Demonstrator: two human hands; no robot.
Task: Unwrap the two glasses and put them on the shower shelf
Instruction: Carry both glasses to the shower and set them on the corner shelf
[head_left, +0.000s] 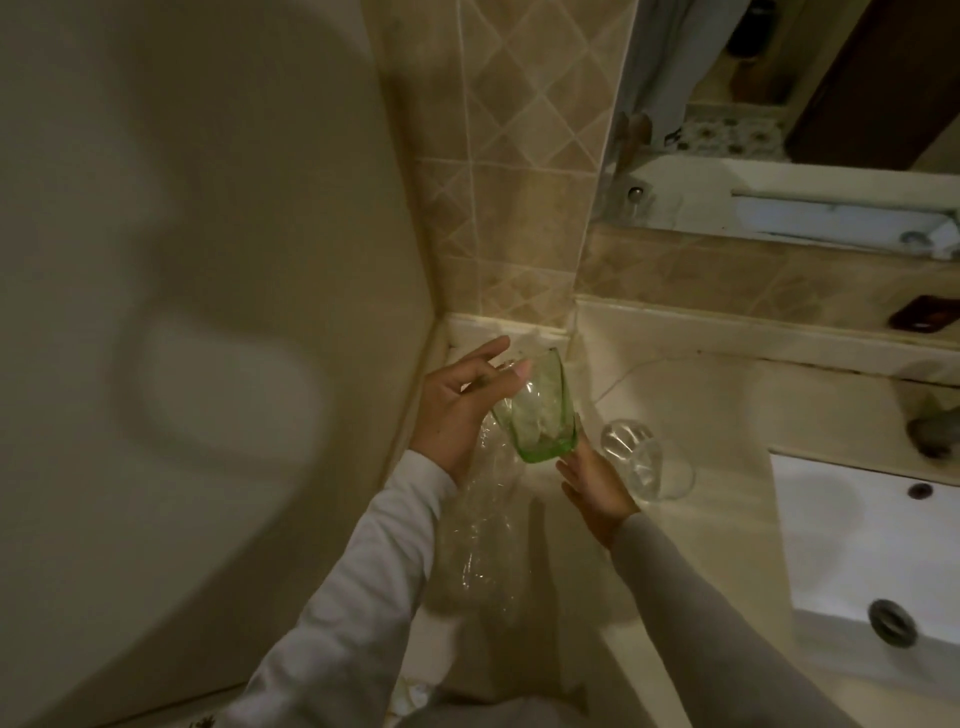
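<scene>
The left hand (457, 410) holds a green glass (540, 410) up over the corner of the worktop (691, 415), thumb and fingers spread around its upper side, with one fingertip against the rim. The glass is tilted, its thick base toward the right hand (592, 483) and its mouth toward the tiled wall (519, 182). Clear plastic wrap (483, 530) hangs loose below the left hand, trailing down past the wrist and along the pale sleeve (363, 571); whether it still clings to the glass I cannot tell (the film is nearly invisible in the dim light).

The right hand sits just under the base of the green glass, palm flat and fingers extended, closed on nothing; its fingertips look to touch the base or come very near it.

Just to the right of the right hand, a clear glass (649, 462) lies on its side on the worktop, still looking wrapped in crinkled film. Farther right of that hand is a white sink (857, 545) with its drain (891, 621). Above both hands, beyond the tiles, a mirror (779, 104) hangs on the wall.
</scene>
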